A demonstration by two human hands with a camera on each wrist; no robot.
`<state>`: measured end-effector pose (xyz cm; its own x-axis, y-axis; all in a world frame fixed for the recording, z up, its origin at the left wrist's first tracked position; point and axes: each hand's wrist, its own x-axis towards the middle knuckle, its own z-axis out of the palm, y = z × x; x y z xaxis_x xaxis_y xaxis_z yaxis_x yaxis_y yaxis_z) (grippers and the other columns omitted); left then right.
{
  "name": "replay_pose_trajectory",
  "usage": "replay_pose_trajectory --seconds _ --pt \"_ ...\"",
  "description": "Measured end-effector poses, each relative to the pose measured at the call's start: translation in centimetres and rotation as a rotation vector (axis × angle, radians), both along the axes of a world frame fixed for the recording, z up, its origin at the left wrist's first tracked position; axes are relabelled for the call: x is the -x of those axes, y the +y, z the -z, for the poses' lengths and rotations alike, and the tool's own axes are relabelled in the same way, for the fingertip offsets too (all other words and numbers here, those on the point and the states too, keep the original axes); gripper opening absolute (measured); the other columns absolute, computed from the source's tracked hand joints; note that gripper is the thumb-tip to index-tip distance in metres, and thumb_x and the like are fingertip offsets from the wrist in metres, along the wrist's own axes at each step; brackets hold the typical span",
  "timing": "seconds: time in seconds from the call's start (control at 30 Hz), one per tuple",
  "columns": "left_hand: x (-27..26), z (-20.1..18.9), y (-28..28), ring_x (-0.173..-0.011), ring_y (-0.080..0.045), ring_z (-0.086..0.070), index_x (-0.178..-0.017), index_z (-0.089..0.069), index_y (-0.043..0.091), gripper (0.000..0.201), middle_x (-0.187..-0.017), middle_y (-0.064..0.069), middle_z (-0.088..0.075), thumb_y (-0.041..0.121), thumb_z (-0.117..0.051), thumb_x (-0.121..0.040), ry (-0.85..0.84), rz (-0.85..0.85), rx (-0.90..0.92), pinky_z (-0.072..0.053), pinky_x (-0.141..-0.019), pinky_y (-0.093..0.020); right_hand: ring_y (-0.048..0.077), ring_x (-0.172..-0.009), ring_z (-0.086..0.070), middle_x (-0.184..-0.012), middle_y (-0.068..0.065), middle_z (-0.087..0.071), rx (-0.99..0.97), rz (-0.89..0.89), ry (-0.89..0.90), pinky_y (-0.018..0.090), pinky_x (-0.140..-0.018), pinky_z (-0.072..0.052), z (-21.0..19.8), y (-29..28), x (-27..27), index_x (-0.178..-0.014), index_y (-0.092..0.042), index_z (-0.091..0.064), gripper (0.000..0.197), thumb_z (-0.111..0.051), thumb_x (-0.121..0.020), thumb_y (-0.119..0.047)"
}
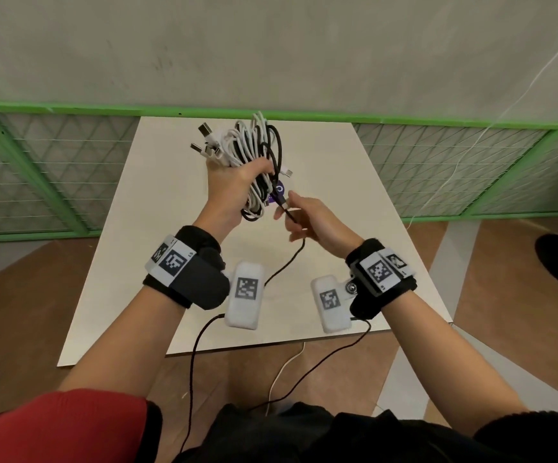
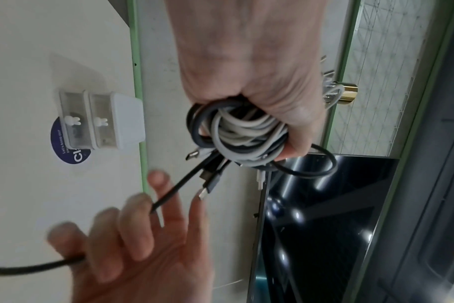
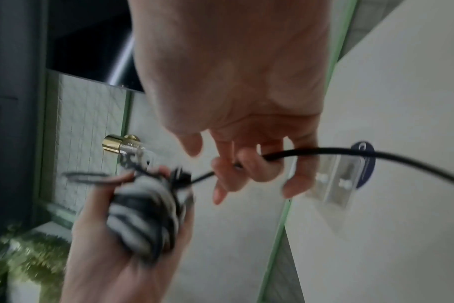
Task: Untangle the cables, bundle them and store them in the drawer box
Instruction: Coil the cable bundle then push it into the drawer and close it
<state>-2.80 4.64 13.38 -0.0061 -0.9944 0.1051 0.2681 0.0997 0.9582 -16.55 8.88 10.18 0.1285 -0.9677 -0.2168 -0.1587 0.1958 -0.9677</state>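
Note:
My left hand (image 1: 232, 182) grips a coiled bundle of white and black cables (image 1: 254, 148) and holds it up over the white table (image 1: 337, 155). USB plugs stick out at its top left. The same bundle (image 2: 241, 139) fills the fist in the left wrist view. A black cable (image 1: 291, 217) runs out of it into my right hand (image 1: 309, 220), whose fingers curl round it (image 3: 275, 156). The cable's tail hangs down toward the table. The small white drawer box (image 2: 101, 121) has two clear drawers and stands on a round purple sticker (image 2: 73, 157). In the head view my hands mostly hide it.
A green-framed mesh fence (image 1: 37, 168) runs behind the table, below a grey wall. Brown floor lies on both sides. Black wrist-camera leads (image 1: 194, 362) hang off the near table edge. A dark glossy panel (image 2: 324, 225) and a brass fitting (image 2: 349, 92) show in the left wrist view.

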Motion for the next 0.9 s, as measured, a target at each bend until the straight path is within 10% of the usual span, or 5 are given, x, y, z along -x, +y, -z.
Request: replay_pose_trajectory --seconds 0.17,0.4,0.9 --pt "0.3 0.6 1.0 -0.061 -0.009 -0.064 -0.069 -0.064 0.013 0.018 -0.063 0.009 -0.067 0.007 -0.068 -0.052 -0.238 0.212 0.038 -0.052 -0.060 -0.022 0.012 -0.047 -0.037 -0.057 0.010 -0.053 0.067 0.021 0.173 0.025 -0.049 -0.022 -3.3 -1.4 2.1 -0.102 -0.001 -0.050 0.021 -0.036 -0.088 0.005" --pt "-0.1 0.9 1.5 -0.054 -0.002 -0.058 -0.067 -0.058 0.019 0.028 -0.061 0.008 -0.062 -0.007 -0.070 -0.066 -0.358 0.298 0.000 -0.047 -0.055 -0.013 0.021 -0.042 -0.037 -0.053 0.013 -0.053 0.095 0.107 0.226 0.027 -0.045 -0.026 -5.2 -2.0 1.8 -0.090 -0.015 -0.032 0.020 -0.029 -0.085 0.004" --pt "0.0 1.6 1.3 -0.069 -0.016 -0.056 -0.084 -0.064 0.004 0.029 -0.075 -0.006 -0.062 0.011 -0.068 -0.055 -0.493 0.352 -0.100 -0.049 -0.071 -0.032 0.017 -0.052 -0.036 -0.062 0.007 -0.045 0.041 0.056 0.277 0.027 -0.051 -0.029 -4.9 -2.2 0.7 -0.100 -0.009 -0.023 0.023 -0.029 -0.087 0.008"
